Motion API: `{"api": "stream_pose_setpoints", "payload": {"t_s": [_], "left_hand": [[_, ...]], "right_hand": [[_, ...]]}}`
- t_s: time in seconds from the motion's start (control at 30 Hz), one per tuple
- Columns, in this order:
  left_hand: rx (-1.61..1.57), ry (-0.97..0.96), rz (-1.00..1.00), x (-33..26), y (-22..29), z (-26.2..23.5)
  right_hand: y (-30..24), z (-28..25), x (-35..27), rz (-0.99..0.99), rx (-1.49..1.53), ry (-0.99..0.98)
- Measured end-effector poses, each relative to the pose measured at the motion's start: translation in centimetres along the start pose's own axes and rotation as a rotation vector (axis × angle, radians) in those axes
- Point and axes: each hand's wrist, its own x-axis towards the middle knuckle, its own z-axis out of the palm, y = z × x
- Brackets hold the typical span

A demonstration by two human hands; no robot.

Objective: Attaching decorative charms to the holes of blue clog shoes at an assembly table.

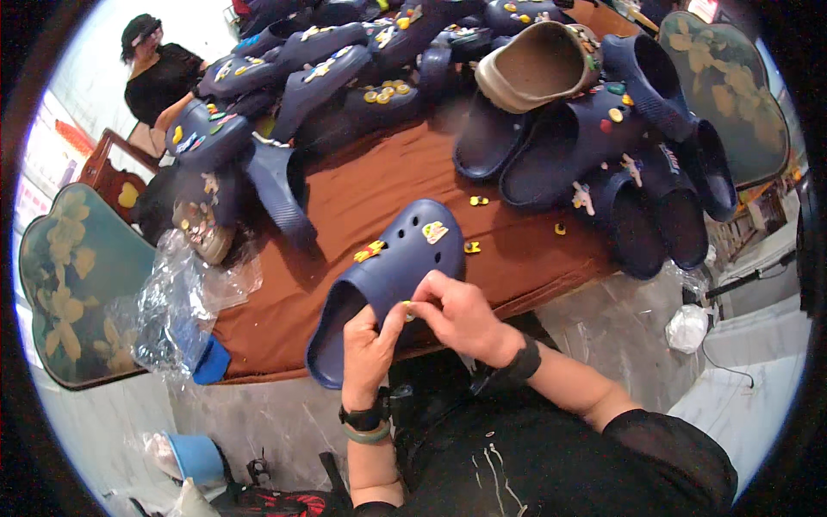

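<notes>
A navy blue foam clog (398,258) rests at the near edge of the cloth-covered table, toe pointing away. It carries a yellow shoe charm (369,251) on its left side and a white-and-yellow charm (434,231) near the toe. My left hand (366,358) grips the clog's right rim, some fingers hidden inside the opening. Thumb and index finger of my right hand (461,317) are pinched on a small charm (407,308), partly hidden, with my left thumb against it. Small loose yellow charms (472,247) lie just right of the clog.
Many decorated navy clogs (323,86) are heaped at the back, with a beige clog (538,69) on the right pile. Brown cloth (370,172) covers the table. Clear plastic bags (185,284) lie left. Chair backs (77,284) flank the table; a person (159,82) is at the far left.
</notes>
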Motion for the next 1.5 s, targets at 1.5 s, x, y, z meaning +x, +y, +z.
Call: {"api": "stream_pose_setpoints", "payload": {"t_s": [1.5], "left_hand": [[0.103, 0.105, -0.088, -0.1, -1.0, 1.1]], "right_hand": [[3.5, -2.0, -0.1, -0.181, -0.115, 0.257]]}}
